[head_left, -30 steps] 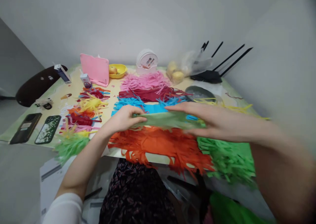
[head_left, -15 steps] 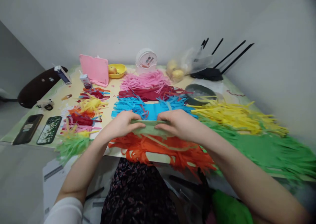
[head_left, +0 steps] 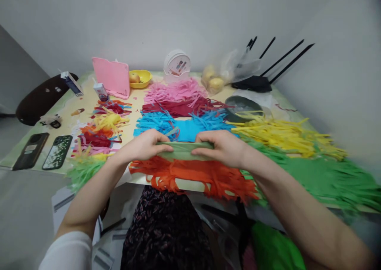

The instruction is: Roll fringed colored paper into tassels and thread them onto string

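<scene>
Between my two hands a strip of light green tissue paper (head_left: pixel 182 151) is stretched level. My left hand (head_left: pixel 149 144) pinches its left part between thumb and fingers. On the other side, my right hand (head_left: pixel 218 145) grips it in the same way. Just below the strip lies orange fringed tissue paper (head_left: pixel 193 171) along the table's front edge. Behind it is blue fringed paper (head_left: pixel 187 130), then dark red fringed paper (head_left: pixel 178 110) and pink fringed paper (head_left: pixel 175 91).
To the right spread yellow fringed paper (head_left: pixel 282 137) and green fringed paper (head_left: pixel 315 175). Small multicoloured tassels (head_left: pixel 101 139) lie left, near two phones (head_left: pixel 58 152). A pink tablet case (head_left: pixel 111 77), a yellow bowl (head_left: pixel 143 81), a dark bowl (head_left: pixel 242 107) and a black router (head_left: pixel 253 83) stand farther back.
My right hand has shifted slightly right, so the gap between my hands is wider. The light green strip looks straighter, and a loose pale strand over the orange paper no longer shows.
</scene>
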The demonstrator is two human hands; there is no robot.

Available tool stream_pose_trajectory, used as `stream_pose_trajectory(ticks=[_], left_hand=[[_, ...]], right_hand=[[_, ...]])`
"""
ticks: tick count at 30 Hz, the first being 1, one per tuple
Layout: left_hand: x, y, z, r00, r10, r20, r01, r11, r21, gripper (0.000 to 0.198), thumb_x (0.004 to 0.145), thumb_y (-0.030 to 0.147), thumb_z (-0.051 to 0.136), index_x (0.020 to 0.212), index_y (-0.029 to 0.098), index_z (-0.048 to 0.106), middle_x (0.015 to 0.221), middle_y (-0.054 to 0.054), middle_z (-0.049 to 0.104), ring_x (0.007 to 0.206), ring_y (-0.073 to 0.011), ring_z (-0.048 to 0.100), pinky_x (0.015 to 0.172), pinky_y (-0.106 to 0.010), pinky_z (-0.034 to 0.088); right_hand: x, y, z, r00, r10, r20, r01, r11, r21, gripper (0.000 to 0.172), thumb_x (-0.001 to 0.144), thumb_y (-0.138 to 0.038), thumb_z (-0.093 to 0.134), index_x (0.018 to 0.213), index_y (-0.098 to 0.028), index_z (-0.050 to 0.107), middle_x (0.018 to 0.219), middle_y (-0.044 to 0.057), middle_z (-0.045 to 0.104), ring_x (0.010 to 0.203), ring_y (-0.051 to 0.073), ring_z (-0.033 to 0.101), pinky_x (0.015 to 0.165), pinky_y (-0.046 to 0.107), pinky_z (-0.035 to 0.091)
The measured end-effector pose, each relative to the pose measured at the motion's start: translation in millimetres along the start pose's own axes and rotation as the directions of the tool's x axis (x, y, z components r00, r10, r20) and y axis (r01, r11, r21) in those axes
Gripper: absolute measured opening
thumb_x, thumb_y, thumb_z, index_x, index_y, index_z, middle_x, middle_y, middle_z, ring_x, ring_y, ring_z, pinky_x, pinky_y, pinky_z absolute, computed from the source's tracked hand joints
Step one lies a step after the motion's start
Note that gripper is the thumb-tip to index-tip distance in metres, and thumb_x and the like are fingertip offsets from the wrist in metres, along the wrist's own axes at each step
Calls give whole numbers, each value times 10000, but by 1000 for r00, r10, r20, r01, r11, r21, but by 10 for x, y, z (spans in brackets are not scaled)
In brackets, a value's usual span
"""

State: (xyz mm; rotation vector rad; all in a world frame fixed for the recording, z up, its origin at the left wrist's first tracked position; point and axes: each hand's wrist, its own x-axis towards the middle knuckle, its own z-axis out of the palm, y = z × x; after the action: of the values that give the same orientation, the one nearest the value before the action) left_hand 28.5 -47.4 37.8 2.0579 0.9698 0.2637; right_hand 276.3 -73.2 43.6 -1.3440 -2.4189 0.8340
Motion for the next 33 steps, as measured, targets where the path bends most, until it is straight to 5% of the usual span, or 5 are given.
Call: stream_pose_trajectory(ticks=[10,21,27,30,33], left_hand=[[-90,-81,5,994,100,-37,-98,994,52,313,890,421,554,777,153,670,678,16,598,662,-126,510,636,-218,388],[-261,-157,259,952,102,-289,-134,986,-95,160,913,307,552,822,176,564,871,-17,649,814,-144,581,745,-235,433],[-298,-183,421,944,15,-330,-122,944,-306,153,891,291,564,836,196,457,857,-1,592,654,-114,597,609,-226,442],[-307,-199,493,946,-5,-323,-147,884,-443,111,904,283,541,960,193,506,884,-3,614,584,-104,621,574,-231,473],[-307,-236,534,922,14,-386,-179,901,-395,208,842,162,536,1019,177,644,910,-37,677,738,-141,662,681,-248,510]], right_hand=[[-31,-15,98,993,-50,-109,60,995,86,224,839,-350,626,698,-198,541,703,0,582,645,138,489,615,246,353],[-161,63,192,982,73,-172,-19,954,300,293,863,-411,615,673,-189,588,641,-8,607,623,138,524,592,242,377],[-204,59,307,971,58,-232,40,916,399,174,863,-347,620,797,-190,654,734,7,662,663,151,574,617,249,429],[-249,65,385,951,95,-293,48,895,444,140,854,-312,617,865,-195,692,824,32,709,713,170,621,640,262,469],[-297,78,466,929,180,-324,13,858,513,140,838,-299,623,889,-211,719,811,33,719,648,167,624,583,266,474]])
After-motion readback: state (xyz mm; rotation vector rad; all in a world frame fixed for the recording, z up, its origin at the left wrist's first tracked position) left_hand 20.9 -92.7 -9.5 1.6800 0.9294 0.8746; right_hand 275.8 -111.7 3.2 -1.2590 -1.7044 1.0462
